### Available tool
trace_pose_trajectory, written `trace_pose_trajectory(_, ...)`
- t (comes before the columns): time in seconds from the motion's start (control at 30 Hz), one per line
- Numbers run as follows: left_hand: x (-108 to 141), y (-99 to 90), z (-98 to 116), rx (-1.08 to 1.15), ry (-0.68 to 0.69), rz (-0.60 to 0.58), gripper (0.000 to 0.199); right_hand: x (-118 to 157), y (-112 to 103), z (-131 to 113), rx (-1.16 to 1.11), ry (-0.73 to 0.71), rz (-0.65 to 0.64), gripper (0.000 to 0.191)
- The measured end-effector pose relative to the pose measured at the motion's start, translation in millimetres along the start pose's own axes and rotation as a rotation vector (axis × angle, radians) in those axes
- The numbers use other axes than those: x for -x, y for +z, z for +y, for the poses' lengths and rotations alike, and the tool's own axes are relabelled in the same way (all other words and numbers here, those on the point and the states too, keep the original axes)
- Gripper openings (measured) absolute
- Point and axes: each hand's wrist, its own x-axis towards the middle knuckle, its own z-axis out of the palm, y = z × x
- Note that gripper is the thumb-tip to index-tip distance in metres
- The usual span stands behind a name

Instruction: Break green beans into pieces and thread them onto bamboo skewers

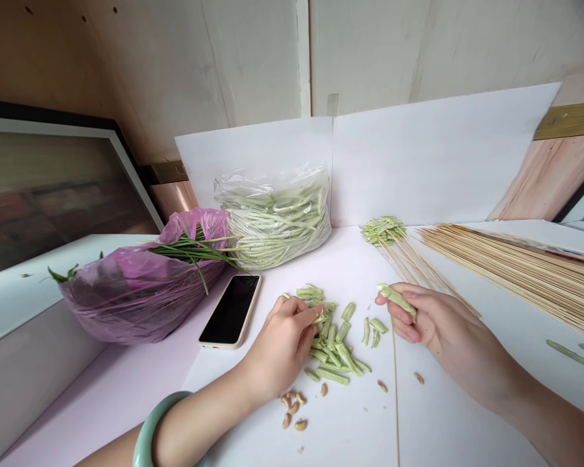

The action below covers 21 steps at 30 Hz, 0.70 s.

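My left hand, with a green bangle on its wrist, reaches onto the pile of cut green bean pieces. Its thumb and forefinger come together at the pile's upper part; what lies between them is too small to make out. On the right, my right hand is closed around a bean piece held near the fingertips. A thin wooden skewer runs down from beneath that hand toward the front edge. Small brown seeds lie below the pile.
A black-screened phone lies left of the pile. Behind are a purple bag of greens and a clear bag of long beans. Bean-laden skewers and many bare skewers are at the right.
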Motion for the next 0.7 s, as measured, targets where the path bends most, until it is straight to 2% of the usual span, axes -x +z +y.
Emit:
trace_pose_trajectory(0.1, -1.2, 2.0, -4.7, -0.069, -0.024, -0.008, 0.036, 0.3, -1.9, -0.7, 0.19, -0.044, -0.031, 0.03)
trace_pose_trajectory(0.23, -2.0, 0.4, -3.3, -0.05, -0.051, -0.033, 0.039, 1.7, 0.3, 4.3, 0.328, 0.021, -0.003, 0.023)
trace_pose_trajectory(0.3, -1.1, -0.7, -0.5, 0.003, -0.053, -0.035, 0.042, 2.4, 2.7, 6.5, 0.346, 0.075, -0.008, 0.03)
trace_pose_trajectory(0.4, 1.0, -2.2, 3.4, 0.065, -0.015, -0.012, 0.044, 3.6, 7.7, 8.5, 0.275, 0.105, -0.081, 0.043)
trace_pose_trajectory(0.47, 2.2, -3.3, 6.0, 0.092, 0.027, 0.009, 0.041, 4.5, 11.4, 10.1, 0.215, 0.084, -0.146, 0.036)
trace_pose_trajectory(0.6, 5.0, -5.8, 12.8, 0.136, 0.094, 0.02, 0.034, 7.2, 17.5, 15.5, 0.244, 0.004, -0.206, 0.006)
trace_pose_trajectory(0.7, 7.8, -6.5, 16.7, 0.133, 0.154, 0.02, 0.028, 10.1, 20.1, 18.7, 0.284, -0.01, -0.251, 0.005)
